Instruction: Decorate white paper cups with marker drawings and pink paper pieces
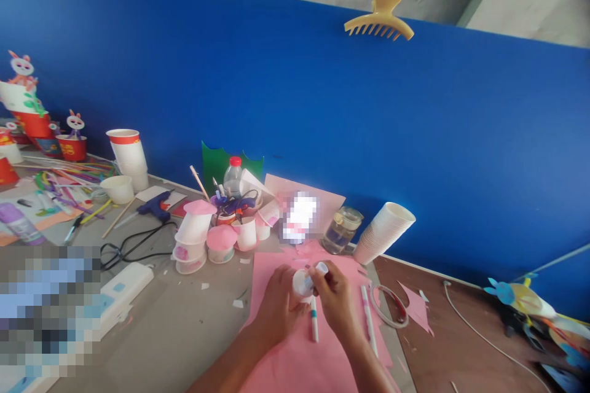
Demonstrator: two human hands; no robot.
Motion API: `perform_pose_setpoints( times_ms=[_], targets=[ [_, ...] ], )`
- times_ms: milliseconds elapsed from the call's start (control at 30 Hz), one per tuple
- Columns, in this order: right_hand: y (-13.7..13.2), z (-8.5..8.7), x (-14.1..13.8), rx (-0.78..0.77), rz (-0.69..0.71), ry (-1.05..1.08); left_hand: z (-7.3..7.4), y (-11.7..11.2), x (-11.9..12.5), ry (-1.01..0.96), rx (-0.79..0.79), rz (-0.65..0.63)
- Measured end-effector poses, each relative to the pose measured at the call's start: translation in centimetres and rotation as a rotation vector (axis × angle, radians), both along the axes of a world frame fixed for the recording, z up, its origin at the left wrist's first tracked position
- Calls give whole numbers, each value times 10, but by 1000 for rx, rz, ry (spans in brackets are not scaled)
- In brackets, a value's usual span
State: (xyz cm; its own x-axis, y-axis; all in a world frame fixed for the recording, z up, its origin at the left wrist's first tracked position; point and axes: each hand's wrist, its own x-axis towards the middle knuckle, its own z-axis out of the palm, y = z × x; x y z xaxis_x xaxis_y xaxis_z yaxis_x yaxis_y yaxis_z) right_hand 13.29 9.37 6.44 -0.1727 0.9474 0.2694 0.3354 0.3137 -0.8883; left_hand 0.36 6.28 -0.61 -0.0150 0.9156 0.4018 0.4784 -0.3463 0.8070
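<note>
White cup [302, 284], probably paper, sat over pink paper [286, 368] toward six o'clock, gripped by left hand [277, 302]; right hand [334, 296] pinched small white piece [321, 268] at its two o'clock. Likely light, dentable; best held gently round the wall. Red cup [72, 148], nine o'clock, bore unreadable yellow marking.

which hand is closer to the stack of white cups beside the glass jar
Right. The right hand is to the left of the stack of white cups and nearer the camera; the left hand is farther left.
</note>
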Motion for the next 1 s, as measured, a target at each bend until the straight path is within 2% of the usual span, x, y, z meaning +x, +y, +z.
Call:
perform_pose_setpoints(
  times_ms=[67, 133, 400, 633, 833, 1000],
  targets=[
    [1, 5, 0, -67, 4, 146, 4, -1, 0, 5, -8, 14],
    [2, 6, -1, -73, -11, 198, 6, -1, 0, 7, -4, 28],
    [3, -4, -4, -31, -6, 22, -6, 3, 0, 25, -91, 15],
    [6, 1, 3, -8, 41, -77, -9, 1, -1, 22, -59, -1],
    [8, 6, 11, 109, 17, -277, -3, -1, 1, 12, -46, -6],
    [4, 8, 12, 347, -54, -482, -3, 1, 1, 23, -46, -9]
  ],
)
